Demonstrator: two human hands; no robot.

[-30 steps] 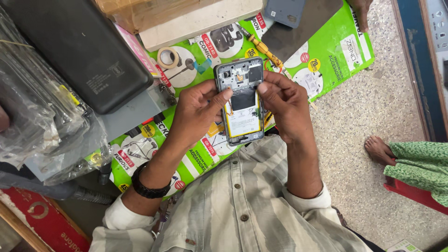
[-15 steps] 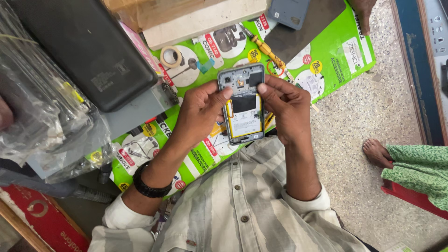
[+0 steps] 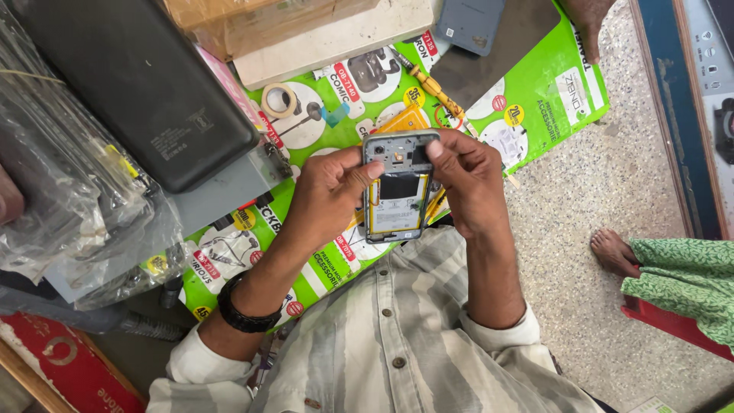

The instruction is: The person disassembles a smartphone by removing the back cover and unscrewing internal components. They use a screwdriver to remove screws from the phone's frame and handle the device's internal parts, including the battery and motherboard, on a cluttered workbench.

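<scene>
A bright green printed sheet [image 3: 550, 99] is covering the work surface, and a big black slab-shaped case [image 3: 138, 84] is lying across its upper left part, beside a heap of clear plastic bags [image 3: 53, 191]. A pale flat board [image 3: 329, 38] is sitting along the top edge, with a grey phone cover [image 3: 470, 23] just beside it. In the middle, the person in the striped shirt [image 3: 397, 344] is holding an opened phone [image 3: 396, 191] above the sheet, its back off and its insides showing, upright in the view with the camera end away from the body. The left hand [image 3: 325, 195] is grasping the phone's left edge, its thumb pressing near the top corner. The right hand [image 3: 466, 180] is grasping the right edge, its thumb lying over the upper part by the camera block. A black band [image 3: 245, 310] is sitting on the left wrist. Smaller things are lying on the sheet beyond the phone: a yellow-handled screwdriver [image 3: 428, 80] and a roll of tape [image 3: 277, 99]. Another person's bare foot [image 3: 615, 252] is resting on the speckled floor, well apart. The step in hand looks like working on the upper section of the open phone with both thumbs. The next move probably calls for steady, light pressure, since the exposed parts look delicate.
</scene>
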